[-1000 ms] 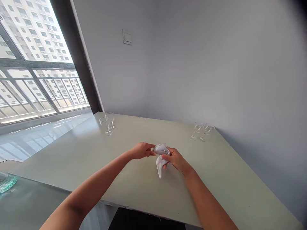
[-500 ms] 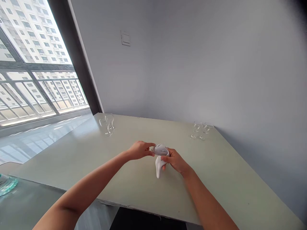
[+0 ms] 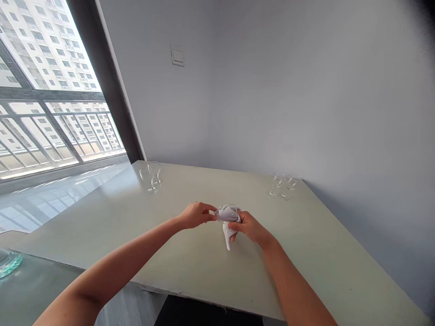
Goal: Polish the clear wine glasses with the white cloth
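A wine glass (image 3: 222,216) lies sideways in the air above the table, its bowl toward the right. My left hand (image 3: 197,215) pinches its stem end between thumb and fingers. A white cloth (image 3: 229,233) is tucked into the bowl, and part of it hangs below. My right hand (image 3: 249,227) is closed round the cloth and the rim side of the bowl, with the thumb in front. The glass's foot is mostly hidden by my left fingers.
Two wine glasses (image 3: 153,181) stand at the table's far left, and two more (image 3: 285,185) at the far right near the wall. A greenish glass object (image 3: 9,262) is at the left edge. The table (image 3: 190,267) ends in front above a dark seat (image 3: 207,312).
The glass has turned slightly in my hands, and the hanging end of the cloth has swung a little to the right. My left hand has shifted slightly left.
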### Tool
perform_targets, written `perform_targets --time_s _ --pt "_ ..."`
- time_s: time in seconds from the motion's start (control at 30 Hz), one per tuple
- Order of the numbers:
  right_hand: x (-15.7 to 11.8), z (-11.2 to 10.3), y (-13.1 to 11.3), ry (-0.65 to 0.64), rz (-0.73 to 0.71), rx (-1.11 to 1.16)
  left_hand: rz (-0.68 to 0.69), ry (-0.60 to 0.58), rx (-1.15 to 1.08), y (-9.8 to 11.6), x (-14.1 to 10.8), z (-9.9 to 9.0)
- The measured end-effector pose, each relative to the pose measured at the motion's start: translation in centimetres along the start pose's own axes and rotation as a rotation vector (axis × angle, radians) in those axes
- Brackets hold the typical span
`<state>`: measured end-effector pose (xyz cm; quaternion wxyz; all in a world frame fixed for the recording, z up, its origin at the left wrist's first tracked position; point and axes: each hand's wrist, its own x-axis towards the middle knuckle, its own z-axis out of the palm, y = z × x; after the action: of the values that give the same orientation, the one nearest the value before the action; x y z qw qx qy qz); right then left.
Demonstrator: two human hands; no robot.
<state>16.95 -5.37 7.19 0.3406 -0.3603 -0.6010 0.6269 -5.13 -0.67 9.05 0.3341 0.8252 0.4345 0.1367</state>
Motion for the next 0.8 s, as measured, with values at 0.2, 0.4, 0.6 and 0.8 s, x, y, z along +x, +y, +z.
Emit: perform_targets --time_s 0.2,0.4,0.6,0.8 --pt "-0.9 -2.3 -0.8 0.070 -0.021 -0.401 -0.145 -0.334 -0.493 -0.7 -0.6 -1.1" --pt "0.0 -2.3 0.3 0.702 -0.268 -0.430 -0.228 -0.045 -0.264 -2.3 0.5 -0.6" --pt "1.2 3.3 0.3 0.299 -0.544 -1.003 -0.090 0.074 0.157 -0.7 0.2 0.6" --pt "2.8 1.5 0.4 0.485 -0.369 -0.518 0.124 0.231 0.374 0.4 -0.8 1.2"
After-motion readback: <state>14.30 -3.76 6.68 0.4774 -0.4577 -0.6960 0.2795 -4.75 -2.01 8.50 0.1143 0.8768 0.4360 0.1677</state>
